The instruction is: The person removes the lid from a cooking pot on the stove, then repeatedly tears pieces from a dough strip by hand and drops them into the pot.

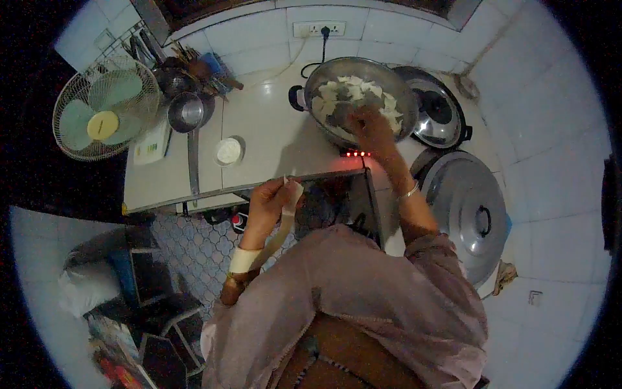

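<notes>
My left hand (265,200) is closed on one end of a long, flat, pale strip that looks like dough (281,235). The strip hangs from the fingers and drapes over my wrist. At the upper right, my right hand (374,129) reaches over the near side of a metal wok (407,97). Its fingers are blurred, so whether they hold anything cannot be seen. Inside the wok lie several flat pale pieces (356,84), like torn dough. Red lights glow on the cooker (356,154) under the wok.
A small bowl of white powder (229,151) and a long-handled ladle (192,117) are on the counter (259,123). At left stands a fan (103,125). To the right are a glass lid (444,117) and a large lidded pot (463,207). A plug (325,31) sits in the wall socket.
</notes>
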Tool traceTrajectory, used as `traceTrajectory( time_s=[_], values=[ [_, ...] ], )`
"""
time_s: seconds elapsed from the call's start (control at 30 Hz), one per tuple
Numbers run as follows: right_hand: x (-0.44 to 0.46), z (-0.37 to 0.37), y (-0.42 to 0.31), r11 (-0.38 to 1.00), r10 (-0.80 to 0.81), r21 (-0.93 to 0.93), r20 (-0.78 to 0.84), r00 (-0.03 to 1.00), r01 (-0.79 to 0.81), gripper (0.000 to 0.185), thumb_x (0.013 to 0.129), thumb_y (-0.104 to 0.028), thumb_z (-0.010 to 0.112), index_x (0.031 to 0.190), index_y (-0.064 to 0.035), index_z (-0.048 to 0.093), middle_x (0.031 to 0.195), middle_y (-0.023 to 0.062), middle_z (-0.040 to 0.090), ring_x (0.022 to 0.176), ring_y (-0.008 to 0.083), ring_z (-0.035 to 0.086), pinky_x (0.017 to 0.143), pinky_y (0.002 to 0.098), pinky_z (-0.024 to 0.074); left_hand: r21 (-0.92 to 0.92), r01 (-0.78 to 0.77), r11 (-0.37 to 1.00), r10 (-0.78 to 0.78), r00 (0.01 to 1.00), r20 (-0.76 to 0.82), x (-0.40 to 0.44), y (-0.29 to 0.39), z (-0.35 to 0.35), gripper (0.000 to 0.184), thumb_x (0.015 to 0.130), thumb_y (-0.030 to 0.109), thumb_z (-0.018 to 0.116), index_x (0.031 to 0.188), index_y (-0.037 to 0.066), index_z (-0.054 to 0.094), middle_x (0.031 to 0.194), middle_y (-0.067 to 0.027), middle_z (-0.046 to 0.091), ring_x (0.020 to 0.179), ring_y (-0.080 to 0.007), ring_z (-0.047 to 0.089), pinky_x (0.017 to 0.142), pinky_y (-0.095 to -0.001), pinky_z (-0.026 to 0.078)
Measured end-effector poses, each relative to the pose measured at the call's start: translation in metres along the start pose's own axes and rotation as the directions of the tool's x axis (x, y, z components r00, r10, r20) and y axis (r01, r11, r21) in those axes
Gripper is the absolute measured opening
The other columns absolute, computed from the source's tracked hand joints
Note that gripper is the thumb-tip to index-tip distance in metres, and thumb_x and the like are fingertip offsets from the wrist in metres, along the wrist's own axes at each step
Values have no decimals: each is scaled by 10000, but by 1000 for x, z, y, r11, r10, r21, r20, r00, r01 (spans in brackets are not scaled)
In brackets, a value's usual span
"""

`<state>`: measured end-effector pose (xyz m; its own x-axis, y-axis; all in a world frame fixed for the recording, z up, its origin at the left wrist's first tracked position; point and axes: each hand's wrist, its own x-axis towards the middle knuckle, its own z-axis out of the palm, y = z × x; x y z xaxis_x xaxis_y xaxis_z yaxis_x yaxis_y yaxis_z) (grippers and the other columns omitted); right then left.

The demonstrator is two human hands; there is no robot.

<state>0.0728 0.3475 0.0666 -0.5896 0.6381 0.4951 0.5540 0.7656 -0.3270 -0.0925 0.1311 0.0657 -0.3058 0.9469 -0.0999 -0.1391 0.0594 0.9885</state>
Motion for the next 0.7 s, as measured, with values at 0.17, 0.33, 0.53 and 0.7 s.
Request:
traceTrajectory(
  time_s=[0.17, 0.33, 0.53, 0.7],
  values=[
    [-45, 19, -92, 761, -92, 614, 424, 901, -211, 253, 746, -206, 613, 927, -30, 603, 914, 131, 565, 719, 222, 588, 625, 341, 474, -134, 6, 991, -10, 999, -30, 0, 5, 8, 203, 874, 135, 480, 925, -19, 603, 763, -61, 618, 652, -81, 563, 571, -197, 434],
    [-55, 17, -114, 606, -5, 718, 434, 901, -343, 229, 733, -135, 625, 909, 12, 604, 840, 130, 566, 630, 197, 600, 549, 276, 482, 86, -11, 996, 14, 1000, -28, -1, 6, 2, 204, 863, 116, 491, 1007, -1, 576, 719, -29, 576, 654, -68, 505, 595, -208, 414],
    [-58, 14, -110, 704, -2, 673, 321, 947, -227, 175, 724, -90, 593, 861, 19, 601, 823, 131, 570, 673, 225, 600, 594, 326, 477, 270, -51, 962, 17, 992, 125, 1, -15, -10, 197, 807, 151, 580, 925, -6, 580, 667, -3, 545, 598, -66, 477, 530, -219, 391],
    [-59, 14, -107, 814, -116, 578, 247, 962, -50, 192, 696, -90, 589, 871, -11, 605, 861, 135, 579, 759, 292, 586, 664, 373, 472, 356, -45, 934, -21, 984, 179, -5, 25, -4, 174, 798, 156, 592, 819, -16, 581, 633, -11, 545, 553, -71, 475, 500, -228, 389]
  ],
)
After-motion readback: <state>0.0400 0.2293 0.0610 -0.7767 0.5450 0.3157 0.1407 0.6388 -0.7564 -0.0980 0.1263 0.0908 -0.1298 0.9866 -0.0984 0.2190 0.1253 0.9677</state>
